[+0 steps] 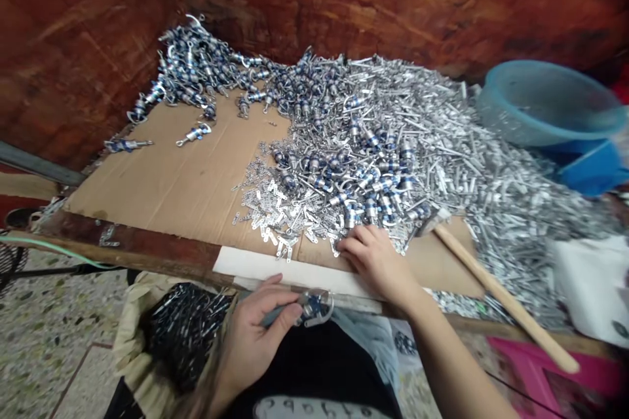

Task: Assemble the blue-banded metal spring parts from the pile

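The left grip (260, 327) was closed on a metal fitting (317, 308), pinched between thumb and fingers over the lap, just in front of the near edge of the counter (162, 243), its curved ring turned to the right. The right grip (377, 266) was at the near edge of the heap, fingers curled down beside the small metal tabs (268, 206); the fingertips were partly hidden, so whether they had caught anything I could not tell.

The step in hand looked like picking up a small piece. Done well, it called for a light pinch on a single tab at the loose fringe, where tabs lay spread on the cardboard (171, 177), rather than digging among the heaped blue-and-silver fittings (363, 190), which could have tangled or slid. A steady left grip, thumb clear of the ring, would have served best. The hammer (506, 294) lay near the right forearm, so a wide sweep risked knocking its handle.
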Demonstrator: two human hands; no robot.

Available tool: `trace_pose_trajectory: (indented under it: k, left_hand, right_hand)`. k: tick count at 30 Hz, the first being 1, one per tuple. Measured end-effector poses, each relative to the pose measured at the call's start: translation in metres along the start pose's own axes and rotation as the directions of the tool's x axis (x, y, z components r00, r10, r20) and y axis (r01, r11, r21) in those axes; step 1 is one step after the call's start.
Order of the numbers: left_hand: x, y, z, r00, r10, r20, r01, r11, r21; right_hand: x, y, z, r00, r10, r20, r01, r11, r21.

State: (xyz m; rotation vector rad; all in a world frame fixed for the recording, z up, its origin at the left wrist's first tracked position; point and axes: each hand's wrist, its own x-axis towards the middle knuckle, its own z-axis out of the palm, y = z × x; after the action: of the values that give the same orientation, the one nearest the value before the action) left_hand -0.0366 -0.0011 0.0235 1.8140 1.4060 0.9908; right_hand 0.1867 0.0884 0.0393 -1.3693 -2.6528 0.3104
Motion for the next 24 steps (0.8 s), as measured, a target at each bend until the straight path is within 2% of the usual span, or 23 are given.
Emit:
trace_pose_trajectory:
  k: [2, 4, 6, 9, 11, 12, 14, 15, 16, 18, 21, 24]
  left_hand:
    - [-0.008, -0.004, -0.012, 1.0, -0.004, -0.031, 0.008, 0.993, 0.117]
    - [-0.02, -0.013, -0.032, 0.999, 0.033, -0.039, -0.024, 0.973, 0.228]
    - [-0.035, -0.026, -0.055, 0.996, 0.084, 0.024, -0.086, 0.914, 0.397]
    - [-0.056, -0.046, -0.086, 0.998, 0.023, 0.062, -0.058, 0.756, 0.652]
    - [-0.057, -0.051, -0.097, 0.999, -0.007, 0.053, -0.034, 0.69, 0.723]
    - [-0.05, -0.05, -0.098, 0.999, -0.022, 0.039, -0.013, 0.689, 0.725]
    - [-0.023, -0.042, -0.094, 1.0, -0.001, -0.013, 0.01, 0.747, 0.665]
    - [-0.003, -0.037, -0.09, 1.0, 0.018, 0.0, -0.015, 0.793, 0.609]
    - [0.02, -0.033, -0.084, 0.997, 0.072, -0.014, -0.052, 0.829, 0.556]
    - [0.072, -0.03, -0.071, 0.985, 0.17, -0.027, -0.13, 0.84, 0.527]
    - [0.143, -0.039, -0.054, 0.962, 0.263, 0.073, -0.262, 0.82, 0.508]
    - [0.185, -0.053, -0.045, 0.921, 0.334, 0.199, -0.389, 0.784, 0.483]
  right_hand:
    - [0.007, -0.001, -0.002, 1.0, -0.011, 0.02, 0.011, 1.0, -0.001]
    - [0.008, 0.002, -0.005, 1.0, -0.025, 0.008, 0.025, 0.999, 0.033]
    - [0.003, 0.006, -0.008, 0.998, -0.012, -0.057, 0.02, 0.989, 0.147]
    - [-0.007, 0.01, -0.008, 0.969, 0.117, -0.218, -0.033, 0.935, 0.353]
    - [-0.014, 0.011, -0.006, 0.94, 0.208, -0.272, -0.082, 0.907, 0.413]
    - [-0.017, 0.011, -0.005, 0.93, 0.237, -0.282, -0.1, 0.899, 0.426]
    - [-0.022, 0.011, -0.003, 0.92, 0.261, -0.293, -0.115, 0.894, 0.434]
    - [-0.023, 0.01, -0.004, 0.914, 0.266, -0.306, -0.116, 0.894, 0.433]
    - [-0.025, 0.009, -0.005, 0.908, 0.269, -0.321, -0.113, 0.895, 0.431]
    - [-0.028, 0.006, -0.009, 0.894, 0.278, -0.351, -0.11, 0.896, 0.431]
    - [-0.035, 0.002, -0.015, 0.878, 0.301, -0.372, -0.122, 0.892, 0.434]
    - [-0.044, 0.002, -0.014, 0.866, 0.308, -0.394, -0.12, 0.893, 0.435]
